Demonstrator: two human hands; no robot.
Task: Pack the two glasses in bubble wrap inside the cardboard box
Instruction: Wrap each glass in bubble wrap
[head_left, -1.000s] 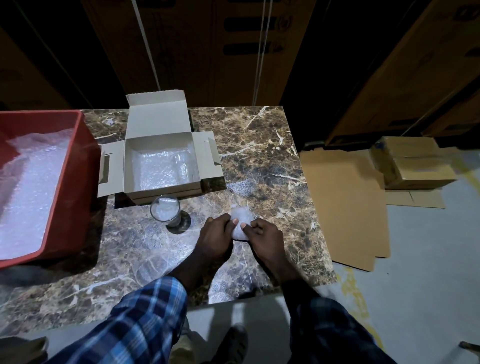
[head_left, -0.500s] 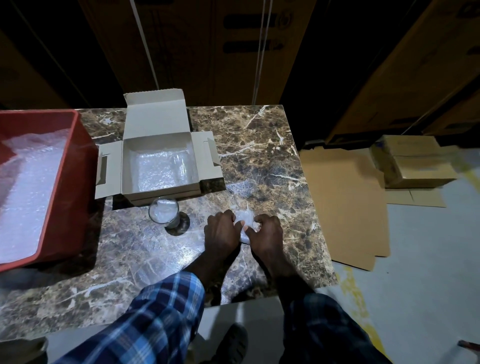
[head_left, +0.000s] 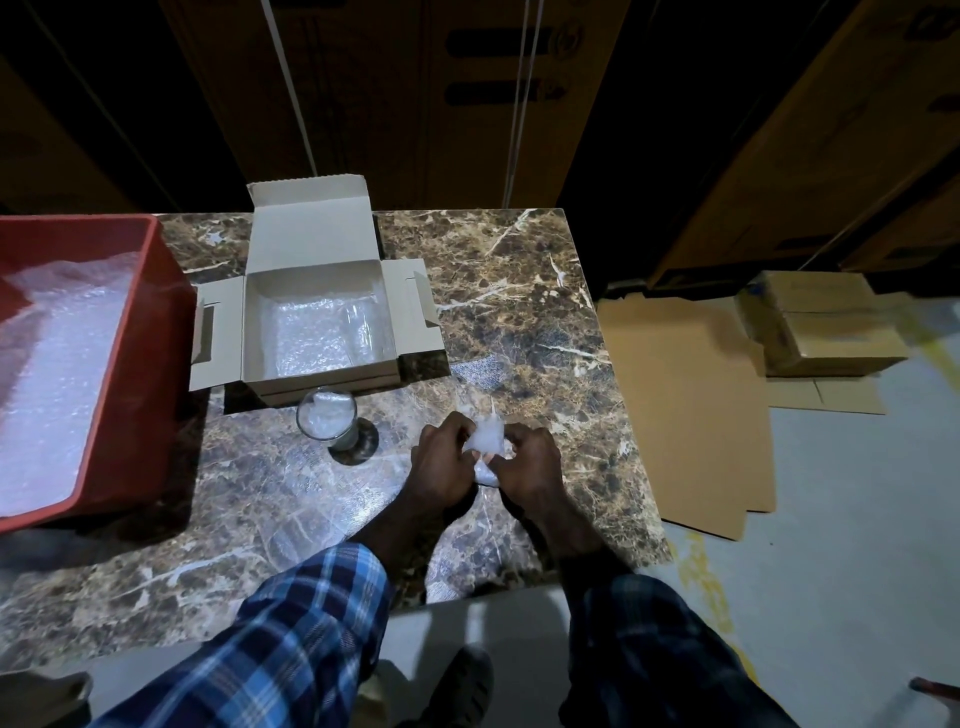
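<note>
Bunching a wad of bubble wrap (head_left: 487, 440) between both hands, the person works at the front middle of the counter (head_left: 519, 291). The left hand (head_left: 442, 457) and right hand (head_left: 527, 462) each have a closed grip, fingers curled round the wad from either side. Whether a glass sits inside that wad cannot be told; only crumpled white film shows between the fingers, and a flatter sheet seems to lie under the hands on the counter.

Just left of the hands stands one glass (head_left: 328, 420), upright, with white wrap stuffed into its mouth, probably to cushion it from within. It is close beside the front wall of the cardboard box (head_left: 317, 376), so the transfer would be short.

That box sits open, back lid raised and side flaps spread flat, which leaves the cavity clear for loading. A bubble-wrap lining (head_left: 311, 338) already covers its floor, likely as a bed for the glasses; neither glass appears to be inside yet.

Further left, a red bin (head_left: 150, 332) holds a supply of loose bubble wrap. On the floor to the right lie flattened cardboard sheets (head_left: 685, 405) and a small stack of closed cartons (head_left: 826, 327).
</note>
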